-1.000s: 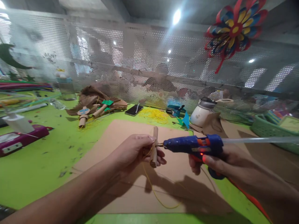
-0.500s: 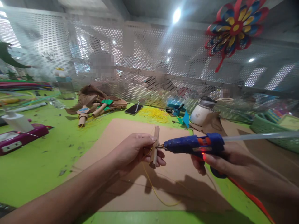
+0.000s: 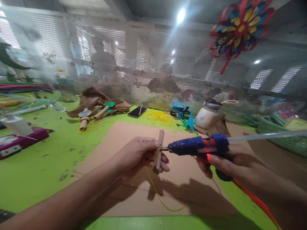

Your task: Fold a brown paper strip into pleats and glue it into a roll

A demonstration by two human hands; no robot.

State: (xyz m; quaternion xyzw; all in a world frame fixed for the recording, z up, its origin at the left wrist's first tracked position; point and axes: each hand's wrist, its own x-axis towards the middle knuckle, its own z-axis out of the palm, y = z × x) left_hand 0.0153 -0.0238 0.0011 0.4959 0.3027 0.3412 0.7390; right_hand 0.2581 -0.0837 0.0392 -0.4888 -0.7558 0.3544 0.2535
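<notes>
Between its thumb and fingers, my left hand [image 3: 141, 151] grips a brown paper tube [image 3: 158, 156], held tilted near upright. A yellow string [image 3: 157, 193] runs from around the tube and droops in a loop below. My right hand [image 3: 230, 163] is wrapped around a blue hot glue gun [image 3: 196, 145], its red light glowing by the thumb. The metal nozzle meets the side of the tube, just by the left thumb. From the gun's back end sticks a clear glue stick [image 3: 266, 136]. Under both hands lies a sheet of brown cardboard [image 3: 134, 198].
On the green table [image 3: 48, 179] are paper-tube figures [image 3: 83, 118], a phone [image 3: 137, 111], yellow string bits [image 3: 158, 117], a tape dispenser [image 3: 179, 112] and a white jar [image 3: 207, 115]. A purple power strip [image 3: 24, 142] lies left, a green basket [image 3: 280, 134] right. A perforated screen [image 3: 139, 64] stands behind.
The rear of the glue gun has lifted very slightly, with its nozzle still at the tube. My left hand and the tube have hardly moved.
</notes>
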